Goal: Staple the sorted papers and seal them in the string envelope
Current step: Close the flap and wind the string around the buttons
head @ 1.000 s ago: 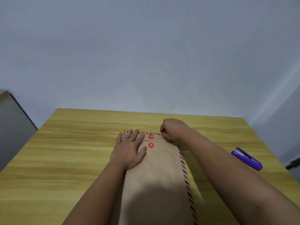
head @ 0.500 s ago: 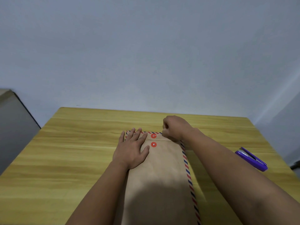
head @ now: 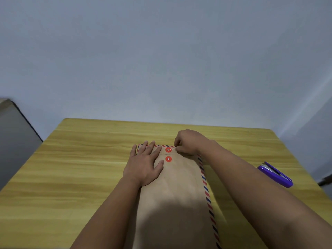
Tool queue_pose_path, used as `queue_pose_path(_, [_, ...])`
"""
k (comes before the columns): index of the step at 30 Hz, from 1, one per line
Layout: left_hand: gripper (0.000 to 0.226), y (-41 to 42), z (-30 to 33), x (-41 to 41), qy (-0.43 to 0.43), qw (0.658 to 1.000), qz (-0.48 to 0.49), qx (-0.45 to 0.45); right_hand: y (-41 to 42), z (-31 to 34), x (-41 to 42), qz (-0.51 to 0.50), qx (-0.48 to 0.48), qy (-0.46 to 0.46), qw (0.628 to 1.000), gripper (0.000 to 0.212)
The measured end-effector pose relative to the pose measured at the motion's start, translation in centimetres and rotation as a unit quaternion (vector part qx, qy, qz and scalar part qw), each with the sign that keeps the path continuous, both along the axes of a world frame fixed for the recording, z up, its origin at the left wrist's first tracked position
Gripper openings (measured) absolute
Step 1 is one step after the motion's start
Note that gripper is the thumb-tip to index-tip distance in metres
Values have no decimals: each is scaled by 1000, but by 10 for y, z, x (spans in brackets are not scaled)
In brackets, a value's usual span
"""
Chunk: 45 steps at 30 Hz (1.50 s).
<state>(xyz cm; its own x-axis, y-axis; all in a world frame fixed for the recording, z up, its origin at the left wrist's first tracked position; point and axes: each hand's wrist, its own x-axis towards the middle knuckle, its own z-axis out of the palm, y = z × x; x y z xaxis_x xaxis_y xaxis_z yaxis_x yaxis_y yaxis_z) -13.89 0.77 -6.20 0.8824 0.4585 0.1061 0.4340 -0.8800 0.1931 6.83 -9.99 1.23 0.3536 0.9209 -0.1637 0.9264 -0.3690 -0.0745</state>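
Observation:
A brown string envelope (head: pixel 179 191) with a red-and-blue striped border lies lengthwise on the wooden table (head: pixel 80 168), flap folded shut at the far end. Two red button discs sit there, the upper disc (head: pixel 168 149) on the flap and the lower disc (head: pixel 168 159) on the body. My left hand (head: pixel 144 165) presses flat on the envelope's far left part, fingers spread. My right hand (head: pixel 188 141) is at the flap's right side, fingertips pinched on a thin pale string beside the upper disc. No papers are visible.
A purple stapler (head: pixel 274 174) lies on the table at the right, near its right edge. A grey wall rises behind the table's far edge. A grey cabinet (head: pixel 12 141) stands off the left side.
My right hand has shifted slightly, its pinched fingertips now closer to the upper red disc. My left hand stays flat on the envelope. The view moved a little.

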Motion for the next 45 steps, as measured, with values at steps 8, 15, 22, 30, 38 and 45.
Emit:
queue_pose_path(8, [71,1,-2,0,-3,1000,1,-1,17,1,-15,145,-75,-239,957,22])
queue_pose_path(15, [69,1,-3,1,-11,1000,-1,-5,15,3,-19,155,-77,-260,950,21])
queue_pose_path(22, [70,0,1,1,-5,1000,-1,-5,16,3,-12,144,-77,-211,964,21])
queue_pose_path(30, [69,1,1,1,-5,1000,2,-5,4,-2,-6,75,-23,-97,992,12])
queue_pose_path(38, [70,0,0,1,-2,1000,1,-1,-10,-4,-16,-14,100,93,991,12])
queue_pose_path(45, [70,0,1,1,-3,1000,2,1,-11,-2,-20,-126,184,313,923,7])
